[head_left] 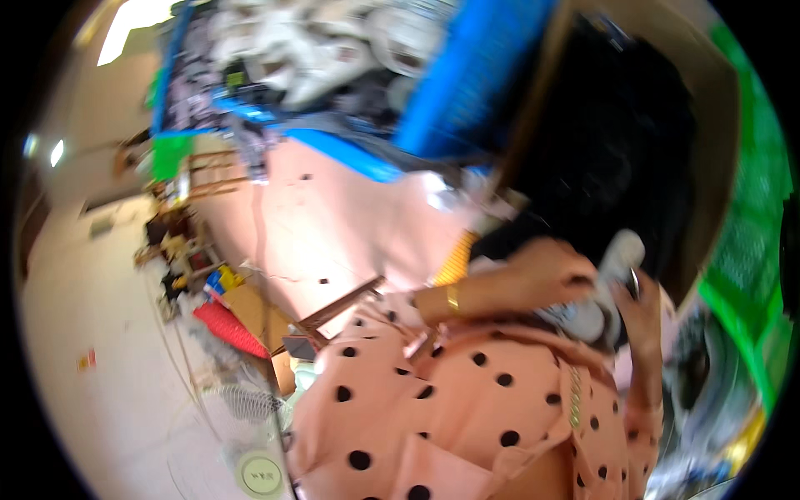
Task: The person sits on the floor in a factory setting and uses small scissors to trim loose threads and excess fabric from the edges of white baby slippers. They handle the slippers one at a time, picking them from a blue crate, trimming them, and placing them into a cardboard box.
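Observation:
A white and grey sock-like cloth bundle (608,283) is held in front of my body, at the right, blurred by motion. My right hand (640,312) is wrapped round its right side, and a small dark shiny piece shows beside the fingers. From the left my left hand (557,271) reaches across with curled fingers, close against the bundle. What those fingers pinch is hidden. Just beyond both hands stands a cardboard box (715,179), with black plastic (612,142) inside it.
A blue-edged container (329,150) with many white and grey bundles (321,54) is at the top. Green sacking (754,225) lies beyond the box on the right. At left are a fan (258,471), a wooden stool (342,304), cardboard (254,312) and a red item (229,329).

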Tool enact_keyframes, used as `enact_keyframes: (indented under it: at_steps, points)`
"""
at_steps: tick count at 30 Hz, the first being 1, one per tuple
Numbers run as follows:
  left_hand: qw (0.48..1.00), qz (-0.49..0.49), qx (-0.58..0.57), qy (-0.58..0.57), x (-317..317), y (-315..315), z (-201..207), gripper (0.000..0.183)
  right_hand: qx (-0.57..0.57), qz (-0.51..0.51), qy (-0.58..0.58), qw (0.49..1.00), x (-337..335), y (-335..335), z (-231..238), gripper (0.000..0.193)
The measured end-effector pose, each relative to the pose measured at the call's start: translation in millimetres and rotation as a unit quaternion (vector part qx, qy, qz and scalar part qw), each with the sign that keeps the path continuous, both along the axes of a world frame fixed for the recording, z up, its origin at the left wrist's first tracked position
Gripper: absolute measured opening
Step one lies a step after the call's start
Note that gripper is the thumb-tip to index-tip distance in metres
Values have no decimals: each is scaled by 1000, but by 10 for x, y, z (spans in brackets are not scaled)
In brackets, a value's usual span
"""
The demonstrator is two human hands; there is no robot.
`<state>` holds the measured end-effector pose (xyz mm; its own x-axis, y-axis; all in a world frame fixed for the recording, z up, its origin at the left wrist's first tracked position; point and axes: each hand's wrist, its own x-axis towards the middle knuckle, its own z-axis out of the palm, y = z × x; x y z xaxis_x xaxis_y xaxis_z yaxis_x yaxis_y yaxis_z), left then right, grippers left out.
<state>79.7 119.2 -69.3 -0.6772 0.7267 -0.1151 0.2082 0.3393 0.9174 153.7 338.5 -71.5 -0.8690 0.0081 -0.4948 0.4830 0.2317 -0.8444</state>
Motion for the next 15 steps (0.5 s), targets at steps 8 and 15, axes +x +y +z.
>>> enact_keyframes:
  at_steps: [8,15]
  points:
    - [973,23,-30,228,206,11,-100,18,-25,-53,-54,997,101,-210,-68,27]
    - [914,3,-26,404,-74,136,-106,13,21,-144,-68,987,270,-85,-202,36]
